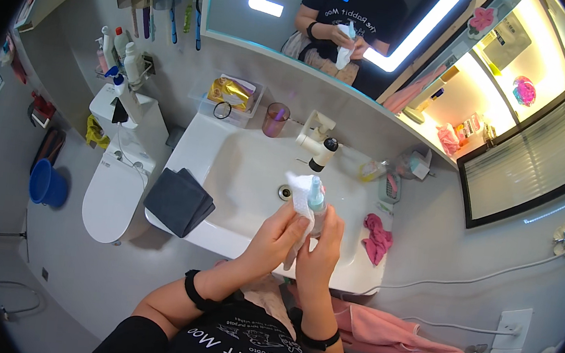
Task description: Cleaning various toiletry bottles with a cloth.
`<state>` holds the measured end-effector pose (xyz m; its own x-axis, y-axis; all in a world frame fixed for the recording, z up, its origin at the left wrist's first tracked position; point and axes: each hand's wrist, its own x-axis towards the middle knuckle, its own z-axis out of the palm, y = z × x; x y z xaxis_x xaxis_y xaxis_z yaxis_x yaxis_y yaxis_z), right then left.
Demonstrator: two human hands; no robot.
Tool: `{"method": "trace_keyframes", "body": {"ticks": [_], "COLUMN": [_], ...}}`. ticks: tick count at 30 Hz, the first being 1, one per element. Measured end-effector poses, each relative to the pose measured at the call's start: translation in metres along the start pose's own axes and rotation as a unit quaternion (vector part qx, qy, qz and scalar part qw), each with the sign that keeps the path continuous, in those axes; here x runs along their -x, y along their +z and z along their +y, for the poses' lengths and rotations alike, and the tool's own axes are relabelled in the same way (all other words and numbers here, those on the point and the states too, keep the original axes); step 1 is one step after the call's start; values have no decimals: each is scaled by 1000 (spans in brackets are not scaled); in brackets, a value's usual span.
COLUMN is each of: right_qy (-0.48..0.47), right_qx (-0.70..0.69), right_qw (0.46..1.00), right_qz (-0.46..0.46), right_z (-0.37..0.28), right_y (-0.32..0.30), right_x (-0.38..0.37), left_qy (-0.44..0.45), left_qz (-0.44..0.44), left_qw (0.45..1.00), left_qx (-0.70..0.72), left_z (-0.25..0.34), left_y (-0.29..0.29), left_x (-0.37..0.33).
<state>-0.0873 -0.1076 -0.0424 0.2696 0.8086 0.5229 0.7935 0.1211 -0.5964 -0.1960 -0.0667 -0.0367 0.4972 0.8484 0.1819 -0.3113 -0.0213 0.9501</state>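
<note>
Above the near edge of the white washbasin, both my hands are raised close together. My left hand is closed around a white cloth, which hangs down between my palms. In my right hand is a small clear bottle with a light blue top, held upright against the cloth. The lower part of the bottle is hidden by my fingers. Beyond them, the white tap with a black end reaches over the basin.
Dark grey folded cloths lie on the basin's left rim, a crumpled pink cloth on its right. A tumbler and a clear box stand behind. The toilet is at left; a pink towel hangs near right, below a white cable.
</note>
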Motion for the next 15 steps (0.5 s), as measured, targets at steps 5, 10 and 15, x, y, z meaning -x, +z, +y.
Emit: {"method": "trace_keyframes", "body": {"ticks": [5,10,15], "right_qy": [-38,256,211], "right_qx": [-48,-478,-383], "right_qw": [997,803,868], "right_qz": [-43,-246,-238], "right_z": [-15,-19,-21], "right_y": [8,-16,-15], "right_x": [21,18,10], "left_qy": [-2,-107,-111], "left_qz": [-35,-176,-168], "left_qw": [996,936,956], "left_qx": [79,286,213], "left_z": [-5,1,18], "left_y": [-21,-45,-42], "left_x": [-4,-5,-12]}}
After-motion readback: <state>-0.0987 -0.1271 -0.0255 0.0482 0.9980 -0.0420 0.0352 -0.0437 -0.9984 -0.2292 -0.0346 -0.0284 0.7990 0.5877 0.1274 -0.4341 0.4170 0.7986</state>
